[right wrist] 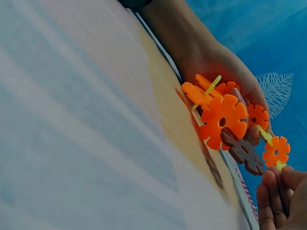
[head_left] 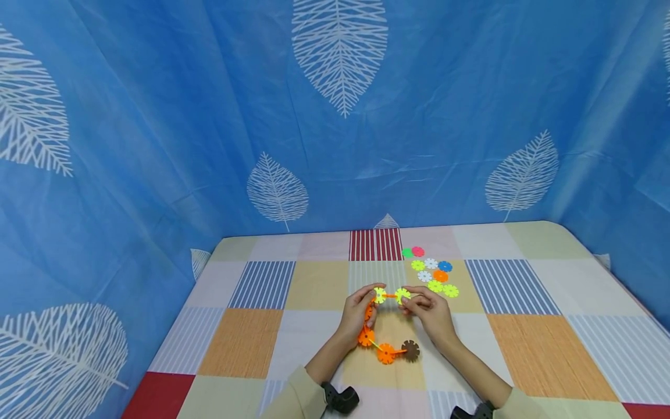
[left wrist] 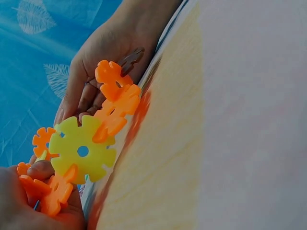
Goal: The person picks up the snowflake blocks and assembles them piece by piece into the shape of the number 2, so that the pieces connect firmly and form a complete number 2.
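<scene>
A curved chain of slotted, flower-shaped plastic discs hangs between my two hands over the table. My left hand (head_left: 356,317) grips its left side, near a yellow disc (head_left: 380,295) and several orange ones. Between thumb and fingers, my right hand (head_left: 433,315) pinches another yellow disc (head_left: 402,294), which an edge-on orange disc joins to the first. The lower run curves toward me through an orange disc (head_left: 386,353) and ends in a brown disc (head_left: 410,350). Fingers hide part of the chain. In the left wrist view a yellow-green disc (left wrist: 98,160) faces the camera.
Beyond my right hand lie several loose discs, among them a pink one (head_left: 418,251), a blue one (head_left: 445,266), an orange one (head_left: 441,276) and a yellow one (head_left: 451,290). A checked cloth (head_left: 251,337) covers the table; blue leaf-print curtains (head_left: 419,116) surround it.
</scene>
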{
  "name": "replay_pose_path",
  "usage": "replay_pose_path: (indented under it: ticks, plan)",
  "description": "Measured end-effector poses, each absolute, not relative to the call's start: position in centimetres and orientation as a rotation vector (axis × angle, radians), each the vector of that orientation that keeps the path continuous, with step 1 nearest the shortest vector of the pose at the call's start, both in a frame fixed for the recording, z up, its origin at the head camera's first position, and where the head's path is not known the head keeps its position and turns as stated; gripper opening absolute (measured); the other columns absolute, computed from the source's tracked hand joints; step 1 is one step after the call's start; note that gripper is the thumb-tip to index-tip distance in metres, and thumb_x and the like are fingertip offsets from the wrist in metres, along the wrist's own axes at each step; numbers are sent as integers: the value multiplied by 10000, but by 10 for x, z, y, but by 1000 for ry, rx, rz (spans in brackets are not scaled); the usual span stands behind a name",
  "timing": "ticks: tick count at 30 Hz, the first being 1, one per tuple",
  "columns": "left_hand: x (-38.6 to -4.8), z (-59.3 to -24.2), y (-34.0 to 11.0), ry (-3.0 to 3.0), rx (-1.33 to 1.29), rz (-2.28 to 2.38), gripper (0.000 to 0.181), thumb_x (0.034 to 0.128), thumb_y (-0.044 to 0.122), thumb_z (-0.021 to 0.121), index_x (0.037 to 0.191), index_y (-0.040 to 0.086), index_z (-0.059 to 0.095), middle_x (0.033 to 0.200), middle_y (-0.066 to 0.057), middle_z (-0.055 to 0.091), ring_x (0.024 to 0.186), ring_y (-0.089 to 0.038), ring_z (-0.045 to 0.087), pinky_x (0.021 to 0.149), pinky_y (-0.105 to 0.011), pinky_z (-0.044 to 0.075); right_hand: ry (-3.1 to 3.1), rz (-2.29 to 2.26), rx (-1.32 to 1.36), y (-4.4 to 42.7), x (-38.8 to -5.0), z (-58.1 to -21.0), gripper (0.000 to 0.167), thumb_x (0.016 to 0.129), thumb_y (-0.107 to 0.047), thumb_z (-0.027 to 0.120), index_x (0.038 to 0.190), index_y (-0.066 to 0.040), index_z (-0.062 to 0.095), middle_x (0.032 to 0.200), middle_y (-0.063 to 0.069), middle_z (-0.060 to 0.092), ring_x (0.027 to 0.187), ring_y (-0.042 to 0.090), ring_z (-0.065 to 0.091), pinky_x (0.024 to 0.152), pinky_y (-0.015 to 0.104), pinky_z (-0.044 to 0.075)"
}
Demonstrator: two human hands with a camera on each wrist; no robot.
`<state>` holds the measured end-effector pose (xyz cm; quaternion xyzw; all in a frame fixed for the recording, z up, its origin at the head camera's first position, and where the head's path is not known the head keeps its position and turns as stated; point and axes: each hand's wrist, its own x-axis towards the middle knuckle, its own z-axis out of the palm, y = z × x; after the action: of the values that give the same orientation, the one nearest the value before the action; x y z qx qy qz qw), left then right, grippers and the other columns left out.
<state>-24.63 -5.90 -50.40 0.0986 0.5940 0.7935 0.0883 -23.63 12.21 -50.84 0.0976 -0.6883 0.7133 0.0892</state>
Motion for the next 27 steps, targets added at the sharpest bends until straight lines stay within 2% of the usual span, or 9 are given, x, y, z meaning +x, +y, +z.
replay_pose_path:
  ticks: [7, 12, 20, 27]
  plan:
    - [-246, -503, -61, 1813, 314, 2330, 334, 989, 207, 440, 1213, 3, 580, 636, -47, 476, 376, -48, 318, 363, -161, 319, -2031, 2186, 336, 122, -238, -507, 285, 850, -17, 638, 1090, 124, 574, 754, 207, 656, 678, 272, 664, 649, 338, 545]
    - [-246, -500, -60, 1812, 304, 2314, 312, 995, 170, 423, 1208, 8, 583, 604, -32, 465, 379, -53, 314, 367, -165, 319, -2047, 2186, 364, 123, -239, -507, 287, 851, -20, 638, 1090, 124, 574, 748, 198, 655, 671, 270, 660, 646, 338, 544]
    - [-233, -481, -59, 1828, 321, 2299, 303, 993, 81, 392, 1203, -67, 553, 720, -91, 499, 401, -56, 338, 381, -151, 322, -2096, 2124, 450, 127, -235, -508, 309, 858, -23, 630, 1121, 124, 563, 771, 203, 660, 676, 273, 659, 634, 349, 544]
    - [-233, -479, -59, 1783, 321, 2353, 312, 994, 101, 401, 1215, -78, 530, 704, -63, 499, 408, -44, 345, 392, -147, 325, -2219, 1760, 453, 148, -243, -508, 326, 851, -79, 657, 1156, 27, 616, 784, 96, 675, 630, 183, 625, 595, 232, 520]
